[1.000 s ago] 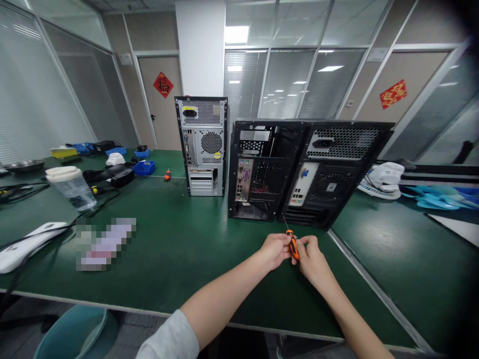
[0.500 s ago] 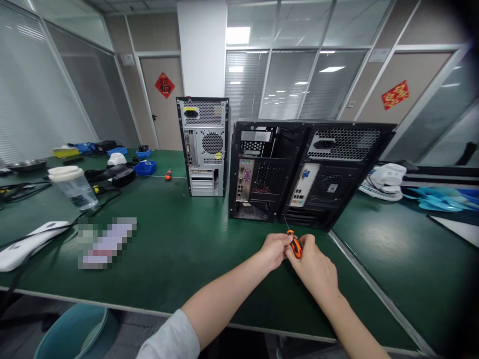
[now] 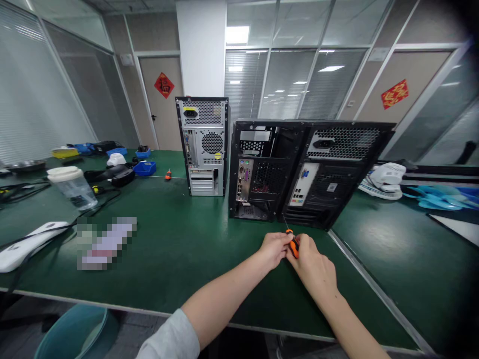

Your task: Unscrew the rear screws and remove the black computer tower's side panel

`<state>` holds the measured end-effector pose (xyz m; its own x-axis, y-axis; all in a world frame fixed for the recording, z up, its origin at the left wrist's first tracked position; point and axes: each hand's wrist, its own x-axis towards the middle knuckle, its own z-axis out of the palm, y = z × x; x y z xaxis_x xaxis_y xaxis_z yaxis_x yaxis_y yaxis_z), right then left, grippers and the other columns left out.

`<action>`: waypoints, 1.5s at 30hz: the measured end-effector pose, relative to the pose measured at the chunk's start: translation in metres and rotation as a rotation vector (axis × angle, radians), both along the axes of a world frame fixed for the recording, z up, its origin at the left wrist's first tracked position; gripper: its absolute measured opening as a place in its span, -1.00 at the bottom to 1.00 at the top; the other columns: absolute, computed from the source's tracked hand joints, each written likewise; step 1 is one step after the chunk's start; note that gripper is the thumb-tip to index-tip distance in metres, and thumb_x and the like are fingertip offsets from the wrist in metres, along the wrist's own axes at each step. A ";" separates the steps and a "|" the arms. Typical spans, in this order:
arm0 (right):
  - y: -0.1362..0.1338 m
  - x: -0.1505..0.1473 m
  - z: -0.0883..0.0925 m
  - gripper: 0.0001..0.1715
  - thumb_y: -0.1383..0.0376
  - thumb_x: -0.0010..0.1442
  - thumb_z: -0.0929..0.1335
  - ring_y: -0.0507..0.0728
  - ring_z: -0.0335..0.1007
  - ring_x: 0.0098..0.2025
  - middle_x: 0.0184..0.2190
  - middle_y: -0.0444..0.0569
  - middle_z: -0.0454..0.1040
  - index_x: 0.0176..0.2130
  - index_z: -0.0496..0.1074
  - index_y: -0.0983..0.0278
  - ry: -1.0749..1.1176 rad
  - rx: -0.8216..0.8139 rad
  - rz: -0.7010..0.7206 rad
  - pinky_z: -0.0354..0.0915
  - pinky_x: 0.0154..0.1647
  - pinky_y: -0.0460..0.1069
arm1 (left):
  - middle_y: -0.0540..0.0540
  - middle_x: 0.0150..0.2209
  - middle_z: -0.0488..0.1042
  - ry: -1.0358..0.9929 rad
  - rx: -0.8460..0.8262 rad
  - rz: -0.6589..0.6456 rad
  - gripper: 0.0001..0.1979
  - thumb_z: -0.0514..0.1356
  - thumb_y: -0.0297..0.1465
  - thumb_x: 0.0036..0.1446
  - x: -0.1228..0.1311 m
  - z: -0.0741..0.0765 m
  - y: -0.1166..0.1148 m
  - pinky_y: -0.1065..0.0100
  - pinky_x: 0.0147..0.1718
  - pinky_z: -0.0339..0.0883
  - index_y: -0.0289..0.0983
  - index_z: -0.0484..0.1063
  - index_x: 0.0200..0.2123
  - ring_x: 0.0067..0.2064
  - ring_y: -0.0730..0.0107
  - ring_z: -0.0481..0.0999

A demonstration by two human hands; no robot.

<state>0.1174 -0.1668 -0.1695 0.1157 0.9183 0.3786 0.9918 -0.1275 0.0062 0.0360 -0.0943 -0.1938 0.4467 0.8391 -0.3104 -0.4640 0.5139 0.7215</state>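
Observation:
An orange-and-black screwdriver (image 3: 294, 245) is held between both of my hands, its thin shaft pointing up and away at the lower left corner of the right-hand black computer case (image 3: 333, 192). My left hand (image 3: 276, 248) pinches the front of the handle. Around the rear of the handle, my right hand (image 3: 313, 265) has its fingers closed. Whether the tip sits in a screw is too small to tell. Against that case stands another black computer case (image 3: 287, 172) with an open bay at its upper back. Both show their rear panels with ports.
A silver-backed computer tower (image 3: 205, 147) stands left of the black cases. Farther left on the green table (image 3: 179, 249) are a second orange screwdriver (image 3: 168, 174), blue bins (image 3: 144, 168), a lidded cup (image 3: 73, 187) and cables. At right lies a white device (image 3: 385, 180); a teal bucket (image 3: 77, 331) is below.
The screwdriver handle has turned slightly within my right hand's fingers. My right hand has shifted a little to the left; the computer cases stay where they were.

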 end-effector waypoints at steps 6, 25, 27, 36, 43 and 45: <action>0.000 -0.001 0.000 -0.78 0.17 0.30 0.22 -0.02 0.30 -0.61 -0.29 -0.05 0.40 -0.23 0.28 0.29 -0.098 -0.019 -0.016 -0.21 -0.63 -0.07 | -0.01 -0.52 0.44 0.003 0.009 0.000 -0.84 0.35 -0.43 0.03 0.000 0.000 -0.001 0.43 -0.36 0.31 -0.38 0.44 -0.46 -0.47 0.54 0.43; 0.005 0.004 -0.007 -0.69 0.12 0.27 0.24 0.02 0.30 -0.64 -0.46 -0.02 0.46 -0.35 0.35 0.31 -0.085 0.079 -0.025 -0.17 -0.61 -0.06 | 0.02 -0.60 0.38 -0.007 0.045 0.008 -0.69 0.44 -0.32 -0.12 0.000 0.004 -0.003 0.47 -0.47 0.22 -0.35 0.39 -0.56 -0.54 0.57 0.37; 0.005 0.004 -0.007 -0.68 0.12 0.26 0.25 0.02 0.29 -0.65 -0.47 -0.02 0.46 -0.35 0.36 0.31 -0.079 0.086 -0.026 -0.17 -0.61 -0.07 | 0.02 -0.60 0.38 -0.004 0.044 0.003 -0.68 0.45 -0.30 -0.14 0.000 0.004 -0.004 0.46 -0.47 0.23 -0.35 0.39 -0.55 -0.54 0.56 0.37; 0.005 0.005 -0.005 -0.65 0.11 0.27 0.24 0.08 0.39 -0.59 -0.46 0.03 0.51 -0.36 0.39 0.31 -0.049 0.059 -0.050 -0.10 -0.60 -0.06 | 0.03 -0.60 0.37 0.004 0.047 -0.008 -0.67 0.46 -0.28 -0.15 -0.001 0.004 -0.004 0.44 -0.44 0.26 -0.34 0.39 -0.56 -0.53 0.55 0.36; 0.003 0.003 0.001 -0.64 0.11 0.29 0.22 0.19 0.50 -0.48 -0.46 0.10 0.54 -0.31 0.42 0.31 0.022 -0.033 -0.082 0.07 -0.56 -0.05 | 0.03 -0.59 0.37 -0.010 0.020 0.011 -0.81 0.38 -0.39 -0.01 -0.001 0.002 -0.002 0.43 -0.37 0.31 -0.38 0.47 -0.46 -0.52 0.57 0.35; 0.003 0.003 0.003 -0.64 0.11 0.30 0.22 0.21 0.51 -0.47 -0.50 0.11 0.53 -0.30 0.42 0.31 0.040 -0.054 -0.080 0.10 -0.54 -0.04 | 0.01 -0.57 0.40 -0.018 0.010 0.016 -0.85 0.35 -0.42 0.03 -0.001 0.002 -0.001 0.42 -0.34 0.33 -0.38 0.47 -0.45 -0.50 0.55 0.37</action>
